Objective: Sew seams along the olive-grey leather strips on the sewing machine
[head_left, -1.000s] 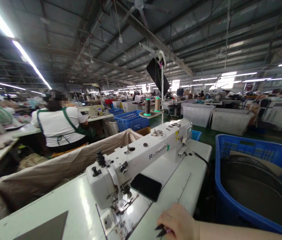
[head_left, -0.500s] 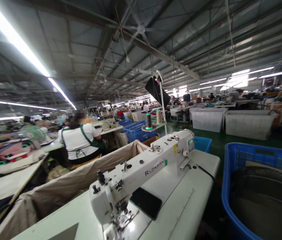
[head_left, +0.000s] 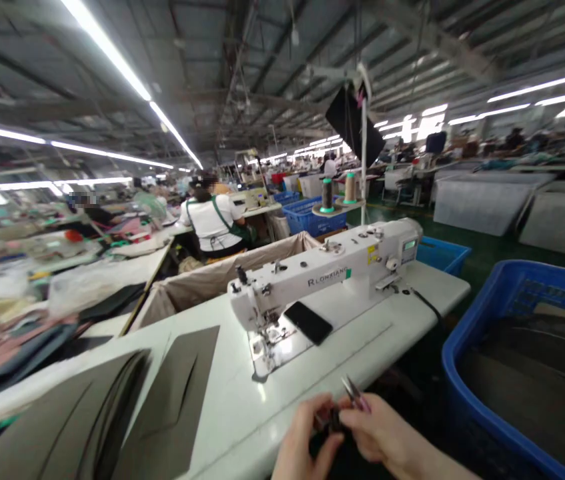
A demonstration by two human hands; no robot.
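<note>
My left hand (head_left: pixel 307 437) is closed, its fingertips pinching a small dark piece (head_left: pixel 333 420) whose kind I cannot make out. My right hand (head_left: pixel 379 427) is wrapped round thread snips (head_left: pixel 357 395) with a pinkish-purple handle; their pointed metal tips stick up past the thumb. Both hands meet at the front edge of the white sewing table (head_left: pixel 242 427), with the right fingertips touching the dark piece too. Behind them stands a white sewing machine (head_left: pixel 322 273). A black phone (head_left: pixel 308 323) lies on the machine bed under its arm.
Grey-brown cut panels (head_left: pixel 177 393) lie on the table at left, beside a stack (head_left: pixel 72 413). A blue crate (head_left: pixel 467 353) with dark pieces stands at right. Thread cones (head_left: pixel 327 195) sit behind the machine. A beige cloth bin (head_left: pixel 182 293) borders the table; a co-worker (head_left: pixel 212 223) sits beyond.
The view has tilted down and turned left, bringing the panels at left into sight. Both my hands have come into view, the right one with the snips.
</note>
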